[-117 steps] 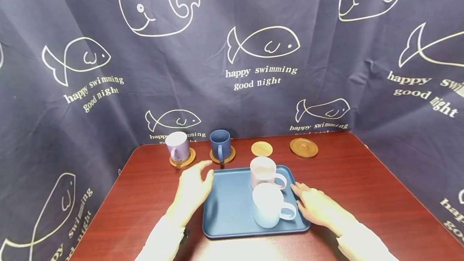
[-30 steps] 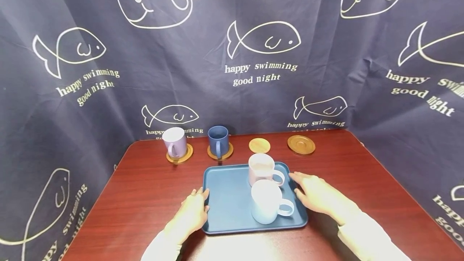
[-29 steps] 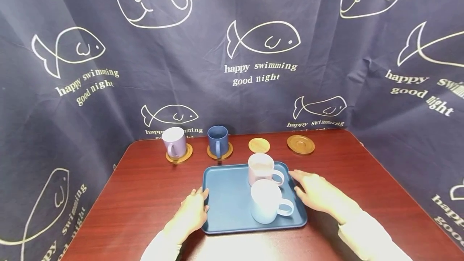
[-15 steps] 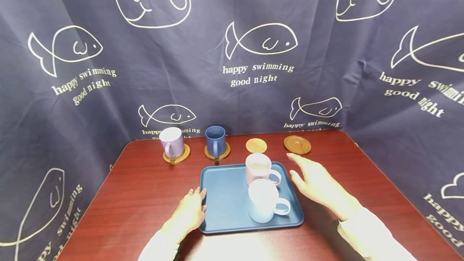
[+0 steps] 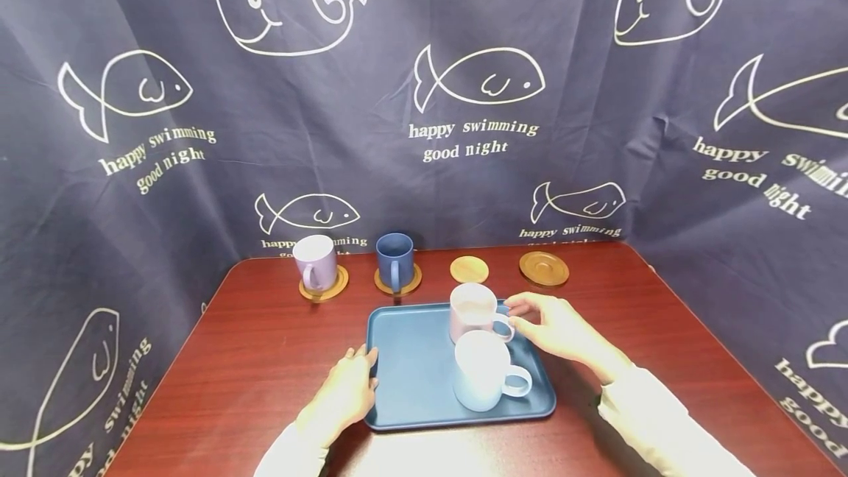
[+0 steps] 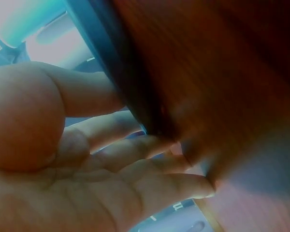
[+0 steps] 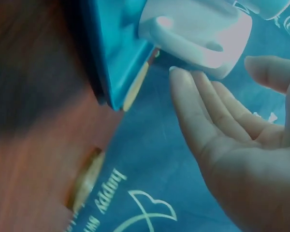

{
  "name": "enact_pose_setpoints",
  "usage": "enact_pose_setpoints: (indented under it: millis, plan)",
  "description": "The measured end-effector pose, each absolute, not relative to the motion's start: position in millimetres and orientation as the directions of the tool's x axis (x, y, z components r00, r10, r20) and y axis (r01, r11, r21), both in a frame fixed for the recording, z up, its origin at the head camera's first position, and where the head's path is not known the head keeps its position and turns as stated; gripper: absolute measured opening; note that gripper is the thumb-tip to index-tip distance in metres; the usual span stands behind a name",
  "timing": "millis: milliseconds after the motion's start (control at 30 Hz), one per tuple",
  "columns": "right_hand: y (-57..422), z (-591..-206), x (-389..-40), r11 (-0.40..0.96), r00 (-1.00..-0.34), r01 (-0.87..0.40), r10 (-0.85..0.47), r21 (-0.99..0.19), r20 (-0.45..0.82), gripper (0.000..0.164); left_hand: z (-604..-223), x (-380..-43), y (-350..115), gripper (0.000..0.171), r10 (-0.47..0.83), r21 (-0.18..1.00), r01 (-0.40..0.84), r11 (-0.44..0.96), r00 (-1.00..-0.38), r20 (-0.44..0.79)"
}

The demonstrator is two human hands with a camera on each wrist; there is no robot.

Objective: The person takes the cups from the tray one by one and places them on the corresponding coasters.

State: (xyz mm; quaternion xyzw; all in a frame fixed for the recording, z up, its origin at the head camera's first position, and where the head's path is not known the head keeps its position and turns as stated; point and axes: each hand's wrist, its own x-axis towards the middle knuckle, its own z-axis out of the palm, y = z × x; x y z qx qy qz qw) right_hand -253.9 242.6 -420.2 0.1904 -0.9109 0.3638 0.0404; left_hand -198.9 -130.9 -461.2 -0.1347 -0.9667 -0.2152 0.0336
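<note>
A blue tray lies on the table with a pale pink mug toward the back and a light blue mug in front of it. Both handles point right. At the tray's left edge rests my left hand, its thumb and fairly straight fingers touching the rim, as the left wrist view shows. My right hand hovers over the tray's right edge beside the pink mug's handle, thumb apart from loosely extended fingers. In the right wrist view a gap shows between the fingertips and that mug.
Along the back of the red-brown table, a purple mug and a dark blue mug stand on wooden coasters. A light wooden coaster and a browner one lie to their right. A printed curtain hangs behind.
My left hand has come down from above the tray's left back corner to its left edge. My right hand has left the right edge, lifted, then moved in beside the pink mug's handle.
</note>
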Motion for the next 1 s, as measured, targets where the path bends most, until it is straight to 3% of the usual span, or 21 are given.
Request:
enact_pose_setpoints:
  millis: [400, 1000]
  plan:
    - [238, -432, -265, 0.431, -0.920, -0.189, -0.391, -0.882, 0.005, 0.024, -461, -199, -131, 0.045, 0.251, 0.420, 0.271, 0.866, -0.963, 0.103]
    - [240, -441, -278, 0.366, -0.871, -0.158, -0.489, -0.917, -0.045, 0.022, -460, -200, -131, 0.045, 0.246, 0.408, 0.267, 0.873, -0.964, 0.106]
